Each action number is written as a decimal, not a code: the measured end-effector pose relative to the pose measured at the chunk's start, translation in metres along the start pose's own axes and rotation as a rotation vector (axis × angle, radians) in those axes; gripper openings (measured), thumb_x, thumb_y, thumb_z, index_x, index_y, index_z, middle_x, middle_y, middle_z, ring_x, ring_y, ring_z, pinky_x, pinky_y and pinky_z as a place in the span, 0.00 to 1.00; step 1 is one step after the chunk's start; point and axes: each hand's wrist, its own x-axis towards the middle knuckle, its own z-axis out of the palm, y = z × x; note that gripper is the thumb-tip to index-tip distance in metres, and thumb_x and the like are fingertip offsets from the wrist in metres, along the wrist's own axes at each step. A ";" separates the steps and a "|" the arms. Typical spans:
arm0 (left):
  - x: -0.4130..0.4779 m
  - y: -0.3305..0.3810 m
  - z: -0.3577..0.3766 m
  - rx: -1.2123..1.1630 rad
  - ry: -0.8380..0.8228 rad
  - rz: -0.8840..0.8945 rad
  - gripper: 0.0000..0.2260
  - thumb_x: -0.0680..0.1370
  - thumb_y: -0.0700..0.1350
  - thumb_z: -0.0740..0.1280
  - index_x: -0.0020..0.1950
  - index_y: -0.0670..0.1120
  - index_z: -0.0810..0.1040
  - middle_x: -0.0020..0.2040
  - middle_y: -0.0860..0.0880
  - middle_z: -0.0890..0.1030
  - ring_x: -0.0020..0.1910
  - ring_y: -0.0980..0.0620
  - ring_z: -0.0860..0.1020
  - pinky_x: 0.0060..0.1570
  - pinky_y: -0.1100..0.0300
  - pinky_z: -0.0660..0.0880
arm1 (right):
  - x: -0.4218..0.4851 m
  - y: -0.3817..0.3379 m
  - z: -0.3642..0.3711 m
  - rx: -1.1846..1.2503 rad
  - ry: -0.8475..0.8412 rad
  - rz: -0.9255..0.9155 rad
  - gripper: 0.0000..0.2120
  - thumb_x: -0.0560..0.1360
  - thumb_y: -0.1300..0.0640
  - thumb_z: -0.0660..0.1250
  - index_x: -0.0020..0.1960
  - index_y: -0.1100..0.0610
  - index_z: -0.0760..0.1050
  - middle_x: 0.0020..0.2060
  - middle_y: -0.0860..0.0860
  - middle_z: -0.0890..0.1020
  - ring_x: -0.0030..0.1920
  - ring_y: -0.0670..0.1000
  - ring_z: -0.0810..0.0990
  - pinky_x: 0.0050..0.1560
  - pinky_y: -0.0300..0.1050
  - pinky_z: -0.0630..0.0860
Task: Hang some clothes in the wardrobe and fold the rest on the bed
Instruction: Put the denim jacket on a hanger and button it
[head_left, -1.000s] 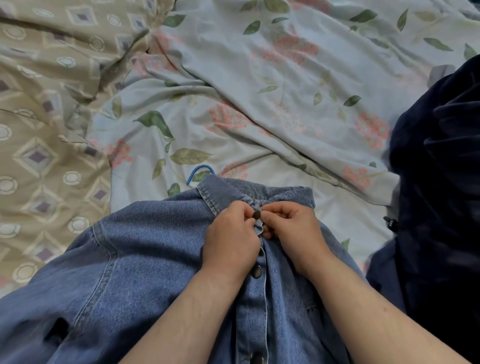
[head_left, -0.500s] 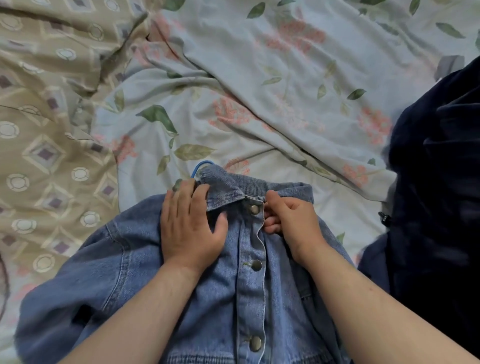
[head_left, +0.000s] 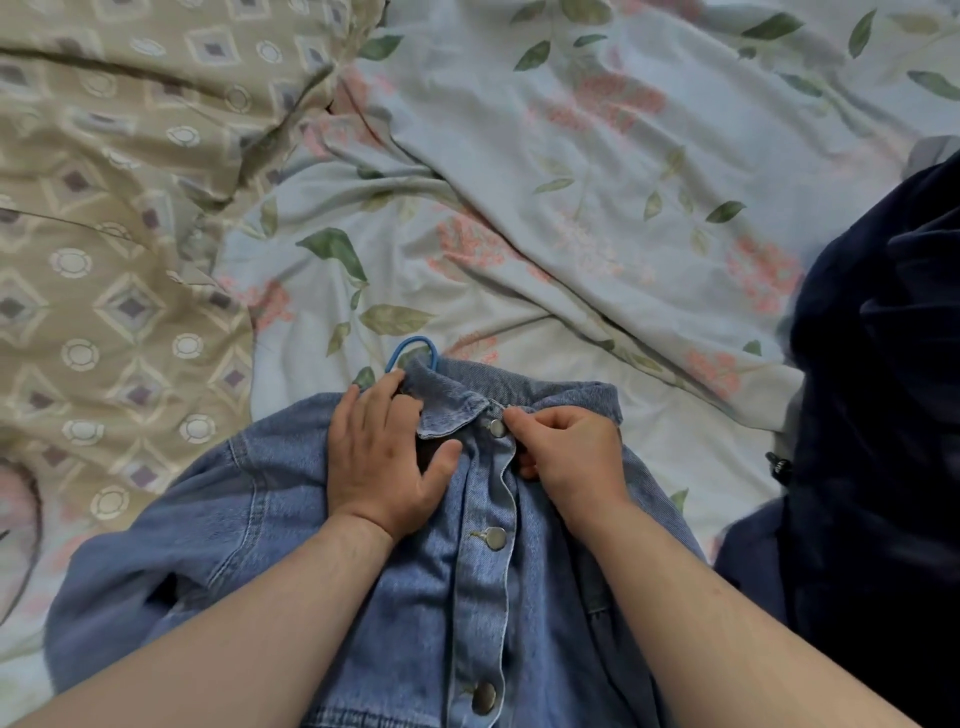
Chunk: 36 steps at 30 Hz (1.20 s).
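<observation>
- Now the top button (head_left: 497, 427) sits fastened; 1 second ago both hands pinched it, so the denim jacket (head_left: 467, 597) at lower centre looks nearly ready for the wardrobe.
- Left hand (head_left: 382, 457) lies flat, fingers straight, on the collar beside the blue hanger hook (head_left: 413, 349).
- Right hand (head_left: 569, 457), fingers curled, pinches the placket by that button.
</observation>
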 end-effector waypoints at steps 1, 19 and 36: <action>0.000 -0.001 0.001 -0.014 0.008 -0.001 0.22 0.74 0.60 0.57 0.49 0.41 0.76 0.65 0.38 0.76 0.65 0.43 0.70 0.71 0.45 0.57 | 0.001 0.001 0.000 -0.005 -0.005 -0.001 0.14 0.72 0.54 0.76 0.36 0.64 0.81 0.23 0.50 0.78 0.23 0.44 0.76 0.27 0.36 0.75; 0.001 0.002 0.005 -0.056 0.072 -0.113 0.23 0.74 0.56 0.59 0.60 0.41 0.73 0.66 0.38 0.73 0.65 0.39 0.71 0.67 0.43 0.66 | 0.007 0.011 0.001 -0.031 -0.020 -0.082 0.13 0.73 0.53 0.76 0.37 0.62 0.81 0.24 0.51 0.79 0.23 0.44 0.76 0.28 0.36 0.76; 0.062 0.017 -0.068 -0.687 0.037 -0.670 0.20 0.77 0.46 0.67 0.25 0.48 0.70 0.25 0.55 0.69 0.31 0.48 0.68 0.36 0.58 0.66 | -0.020 -0.007 -0.010 -0.023 -0.092 -0.103 0.11 0.75 0.53 0.74 0.37 0.57 0.78 0.25 0.49 0.77 0.26 0.45 0.72 0.34 0.39 0.72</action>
